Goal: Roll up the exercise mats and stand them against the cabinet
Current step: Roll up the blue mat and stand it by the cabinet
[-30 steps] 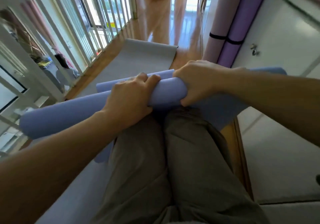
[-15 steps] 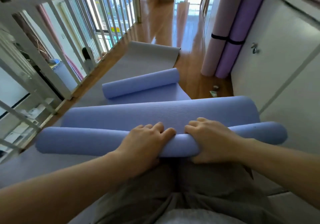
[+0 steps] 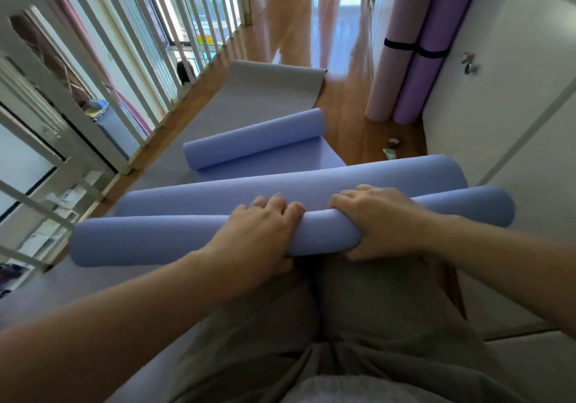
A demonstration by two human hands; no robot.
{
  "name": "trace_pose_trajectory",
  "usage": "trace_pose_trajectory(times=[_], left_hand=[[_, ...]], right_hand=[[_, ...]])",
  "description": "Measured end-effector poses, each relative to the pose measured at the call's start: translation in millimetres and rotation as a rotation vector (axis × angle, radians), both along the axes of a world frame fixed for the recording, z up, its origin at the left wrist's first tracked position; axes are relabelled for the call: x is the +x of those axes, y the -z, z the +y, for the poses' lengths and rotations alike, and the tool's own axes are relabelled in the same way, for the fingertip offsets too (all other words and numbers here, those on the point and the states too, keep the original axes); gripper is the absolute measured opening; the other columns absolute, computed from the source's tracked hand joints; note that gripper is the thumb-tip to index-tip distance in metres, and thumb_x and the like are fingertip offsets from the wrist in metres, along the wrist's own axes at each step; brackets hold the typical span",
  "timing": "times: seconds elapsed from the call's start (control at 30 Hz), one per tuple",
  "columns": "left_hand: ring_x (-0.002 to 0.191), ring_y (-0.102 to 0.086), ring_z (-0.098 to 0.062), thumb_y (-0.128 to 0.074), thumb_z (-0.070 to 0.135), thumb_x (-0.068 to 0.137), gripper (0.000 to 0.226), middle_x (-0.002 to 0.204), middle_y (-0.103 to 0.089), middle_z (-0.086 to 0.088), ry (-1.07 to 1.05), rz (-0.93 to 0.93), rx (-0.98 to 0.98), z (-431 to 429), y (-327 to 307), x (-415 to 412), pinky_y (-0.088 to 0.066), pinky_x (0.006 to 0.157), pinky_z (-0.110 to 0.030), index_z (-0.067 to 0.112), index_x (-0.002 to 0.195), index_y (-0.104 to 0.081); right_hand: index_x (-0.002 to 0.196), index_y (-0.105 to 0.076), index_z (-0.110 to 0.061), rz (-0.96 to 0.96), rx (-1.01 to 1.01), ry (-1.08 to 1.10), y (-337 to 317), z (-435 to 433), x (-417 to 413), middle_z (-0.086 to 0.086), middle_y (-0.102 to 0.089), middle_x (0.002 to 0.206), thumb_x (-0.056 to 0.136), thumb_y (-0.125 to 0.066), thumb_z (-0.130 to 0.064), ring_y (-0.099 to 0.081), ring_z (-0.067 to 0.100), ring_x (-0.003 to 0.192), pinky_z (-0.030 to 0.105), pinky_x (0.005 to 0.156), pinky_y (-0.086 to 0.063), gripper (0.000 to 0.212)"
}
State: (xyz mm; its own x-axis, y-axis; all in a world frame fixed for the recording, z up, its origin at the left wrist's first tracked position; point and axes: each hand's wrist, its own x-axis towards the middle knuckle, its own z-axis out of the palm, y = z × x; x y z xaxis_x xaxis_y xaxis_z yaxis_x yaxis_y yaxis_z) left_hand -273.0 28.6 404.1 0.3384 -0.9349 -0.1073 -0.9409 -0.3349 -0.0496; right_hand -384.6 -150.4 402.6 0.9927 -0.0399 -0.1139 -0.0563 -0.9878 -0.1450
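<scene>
1. The periwinkle-blue foam exercise mat [image 3: 174, 240] has its near end wound into a tight tube. The tube lies crosswise, near and central, just in front of the kneeling person's grey trousers [image 3: 358, 309].
2. The left hand [image 3: 258, 234] has its fingers curled over the tube's top and far side, gripping it. The right hand [image 3: 383, 225], just to its right, wraps over the top with the thumb tucked beneath. Judgement: a paired central grip keeps the winding tight and the ends level.
3. Just beyond the tube the mat bulges in a loose hump [image 3: 311, 184], and its far end curls up on itself [image 3: 255, 141]. Judgement: this slack needs feeding in evenly, or the roll will come out loose.
4. Underneath lies a flat grey mat [image 3: 271, 91], running far along the white railing [image 3: 103, 60] at the left. It is not yet rolled.
5. At the far right, a pale pink rolled mat [image 3: 396, 69] and a purple rolled mat [image 3: 427, 75] stand upright, touching each other and leaning on the white cabinet [image 3: 514, 91]. Each is bound by a black strap [image 3: 400, 44], probably to stop it unrolling.
6. The cabinet door is closed, so its contents cannot be seen. Small scraps lie on the wooden floor [image 3: 349, 106] by its foot, too small to identify.
</scene>
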Motion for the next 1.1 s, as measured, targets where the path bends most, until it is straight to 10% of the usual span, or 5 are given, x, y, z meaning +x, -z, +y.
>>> trace_pose_trajectory(times=[0.17,0.37,0.63,0.87,1.1], left_hand=[[0.117,-0.047,-0.027,-0.051,0.039,0.091,0.067,0.134,-0.040,-0.005,-0.023,-0.147,-0.044,-7.8,14.4,-9.0,-0.037,0.092,-0.039,0.025,0.145,-0.014],[0.113,-0.051,-0.023,-0.067,0.046,0.077,0.071,0.125,-0.048,-0.001,-0.017,0.044,-0.007,-18.1,10.3,16.8,-0.045,0.091,-0.040,0.027,0.135,-0.031],[0.096,-0.061,-0.028,-0.076,0.040,0.066,0.067,0.112,-0.057,-0.004,-0.014,-0.074,-0.119,-28.7,12.4,22.5,-0.047,0.075,-0.037,0.020,0.124,-0.049],[0.106,-0.052,-0.016,-0.072,0.051,0.069,0.062,0.119,-0.057,0.006,-0.045,0.248,0.091,-47.9,-2.1,55.6,-0.048,0.086,-0.034,0.031,0.123,-0.050],[0.086,-0.064,-0.031,-0.079,0.028,0.069,0.065,0.104,-0.062,-0.012,-0.041,-0.173,-0.159,-40.3,21.3,33.4,-0.050,0.072,-0.039,0.012,0.125,-0.053]], right_hand=[[0.115,-0.052,-0.029,0.190,0.079,-0.008,-9.3,-13.6,17.9,-0.007,-0.059,0.115,0.067,-0.074,-0.062,-0.052,0.013,0.103,0.031,0.089,-0.045,0.062],[0.101,-0.064,-0.015,-0.388,-0.217,-0.048,30.1,-1.5,6.6,0.010,-0.066,0.092,0.052,-0.084,-0.048,-0.063,0.030,0.079,0.041,0.067,-0.054,0.062],[0.115,-0.054,-0.027,0.158,0.066,0.011,-11.4,-20.9,42.9,-0.004,-0.063,0.110,0.067,-0.076,-0.054,-0.057,0.013,0.094,0.031,0.080,-0.049,0.059],[0.098,-0.067,-0.011,-0.468,-0.217,0.063,32.9,-2.4,26.7,0.013,-0.068,0.086,0.047,-0.089,-0.043,-0.064,0.030,0.071,0.040,0.060,-0.054,0.064],[0.115,-0.054,-0.025,-0.109,-0.131,0.014,4.9,-22.0,54.5,-0.005,-0.065,0.104,0.071,-0.068,-0.059,-0.054,0.011,0.083,0.025,0.072,-0.039,0.057]])
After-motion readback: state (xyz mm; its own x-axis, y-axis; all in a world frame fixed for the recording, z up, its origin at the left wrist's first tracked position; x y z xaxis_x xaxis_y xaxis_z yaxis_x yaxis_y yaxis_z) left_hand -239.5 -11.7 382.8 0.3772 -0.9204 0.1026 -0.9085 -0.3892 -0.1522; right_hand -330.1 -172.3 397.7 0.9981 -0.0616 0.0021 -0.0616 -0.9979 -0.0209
